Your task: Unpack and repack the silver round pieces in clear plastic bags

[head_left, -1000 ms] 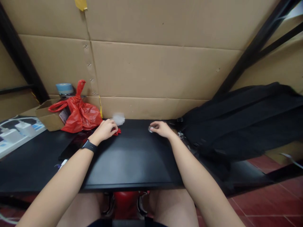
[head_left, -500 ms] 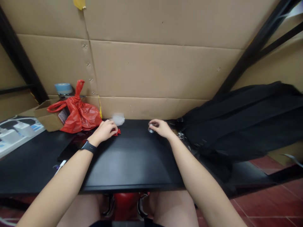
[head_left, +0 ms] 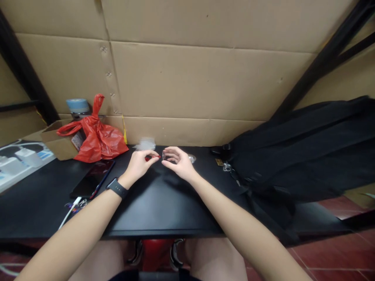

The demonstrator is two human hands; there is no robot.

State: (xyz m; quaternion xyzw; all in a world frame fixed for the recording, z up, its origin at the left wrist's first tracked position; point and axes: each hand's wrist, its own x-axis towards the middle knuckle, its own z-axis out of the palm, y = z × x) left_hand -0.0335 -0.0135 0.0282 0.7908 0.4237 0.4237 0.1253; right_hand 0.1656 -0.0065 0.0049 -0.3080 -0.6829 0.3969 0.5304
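Note:
Between the thumb and fingers of my left hand is a small red stringy bundle, partly hidden by the fingers. Facing it, my right hand is curved around a small clear, shiny-rimmed piece, which looks like part of a round plastic container. The two hands are close together over the black table, a narrow gap between their fingertips. Just behind the right hand rests another clear rounded piece on the tabletop. A crumpled translucent plastic wrapper lies beyond my left hand.
At left are a red plastic bag, a cardboard box, a phone, a white cable and a power strip. A black backpack fills the right side, with keys beside it. Cardboard walls the back.
Both hands have come toward each other, the left moving right with the red bundle, the right moving left with a clear piece. Another clear piece now shows on the table behind the right hand.

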